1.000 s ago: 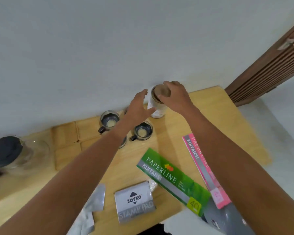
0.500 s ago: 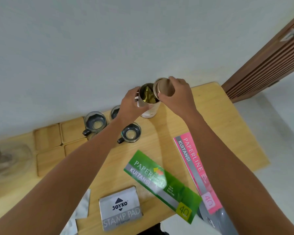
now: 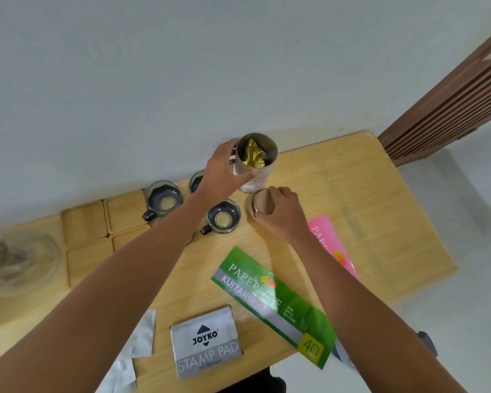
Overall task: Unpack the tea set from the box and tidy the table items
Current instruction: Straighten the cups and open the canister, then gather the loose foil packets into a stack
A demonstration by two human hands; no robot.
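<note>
Left hand point(image 3: 224, 171): fingers wrapped round open tea canister point(image 3: 256, 163), steadying it near the table point(image 3: 352, 194) far edge;
Right hand point(image 3: 281, 212): fingers clamped on lid point(image 3: 262, 204), lowering it beside the canister

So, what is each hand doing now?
Left hand: closed around the open canister.
Right hand: holding the lid.

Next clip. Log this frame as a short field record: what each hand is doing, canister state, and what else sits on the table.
left hand: grips the side of the canister
right hand: holds the lid low at the table, beside the canister
canister state: open, upright, gold foil bag inside
cups: glass cups with dark handles, left of the lid
coasters: wooden coasters grouped at left
stationery: green receipt book, pink receipt book, stamp pad box
far left: glass teapot, partly out of frame
</note>
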